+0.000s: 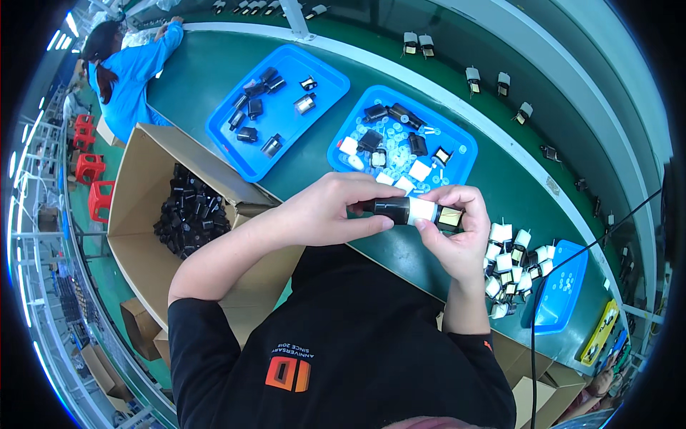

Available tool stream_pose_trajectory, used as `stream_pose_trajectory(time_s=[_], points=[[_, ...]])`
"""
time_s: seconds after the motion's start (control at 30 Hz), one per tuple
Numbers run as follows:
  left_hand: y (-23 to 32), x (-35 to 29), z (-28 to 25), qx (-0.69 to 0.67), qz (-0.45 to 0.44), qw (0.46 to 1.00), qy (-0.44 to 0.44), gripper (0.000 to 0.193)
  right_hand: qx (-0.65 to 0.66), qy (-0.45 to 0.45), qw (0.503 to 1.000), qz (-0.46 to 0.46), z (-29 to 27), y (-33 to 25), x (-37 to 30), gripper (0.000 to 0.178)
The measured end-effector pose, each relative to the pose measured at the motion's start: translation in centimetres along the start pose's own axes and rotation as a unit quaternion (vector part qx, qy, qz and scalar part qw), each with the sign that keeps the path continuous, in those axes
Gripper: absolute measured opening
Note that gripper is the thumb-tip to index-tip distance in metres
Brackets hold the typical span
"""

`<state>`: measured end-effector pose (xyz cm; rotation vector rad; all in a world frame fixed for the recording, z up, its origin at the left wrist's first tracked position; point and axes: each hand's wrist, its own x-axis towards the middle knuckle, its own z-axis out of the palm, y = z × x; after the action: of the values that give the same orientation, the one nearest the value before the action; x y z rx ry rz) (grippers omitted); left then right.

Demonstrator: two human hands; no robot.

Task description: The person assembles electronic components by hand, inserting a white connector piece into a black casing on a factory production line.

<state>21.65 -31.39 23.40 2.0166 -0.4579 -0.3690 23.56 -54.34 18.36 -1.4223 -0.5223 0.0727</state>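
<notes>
Your left grip [337,207] and right grip [464,237] are pinching opposite ends, suiting the likely stiff, slick black-and-white cylinder [420,209] between

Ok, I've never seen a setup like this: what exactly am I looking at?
No machine here: these are a person's bare hands, seen from above by a wide fisheye camera worn on the head, so straight edges bend. The left hand holds a black piece; the right hand holds a white-and-black piece, end to end with it. Whether they are joined, I can't tell. On the green bench lie three blue trays and, right of the hands, a cluster of white-topped parts. At left, a cardboard box holds black parts.
</notes>
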Motion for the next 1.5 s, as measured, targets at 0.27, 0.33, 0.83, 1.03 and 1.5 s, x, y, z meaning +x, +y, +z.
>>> stream_pose_trajectory(time_s=[0.27, 0.33, 0.83, 1.03, 1.5], points=[[-1.0, 0.0, 0.4, -0.02, 0.006, 1.0, 0.02, 0.039, 0.073, 0.025, 0.997, 0.02, 0.3, 2.2, -0.7, 0.033], [-1.1, -0.2, 0.6, -0.035, 0.005, 0.999, 0.026, 0.038, 0.06, 0.016, 0.998, 0.022, 0.2, 2.2, -0.5, 0.032], [-1.0, 0.0, 1.0, -0.018, 0.044, 0.998, 0.047, 0.041, 0.146, -0.063, 0.987, 0.018, 0.3, 4.4, 0.3, 0.025], [1.5, 1.0, 2.5, -0.056, 0.175, 0.972, 0.149, 0.053, 0.565, -0.051, 0.807, 0.162, 2.1, 6.1, 0.0, 0.021], [0.6, 2.2, 4.1, 0.104, 0.272, 0.938, 0.19, 0.045, 0.711, -0.13, 0.68, 0.126, 3.5, 10.0, -0.2, 0.025]])
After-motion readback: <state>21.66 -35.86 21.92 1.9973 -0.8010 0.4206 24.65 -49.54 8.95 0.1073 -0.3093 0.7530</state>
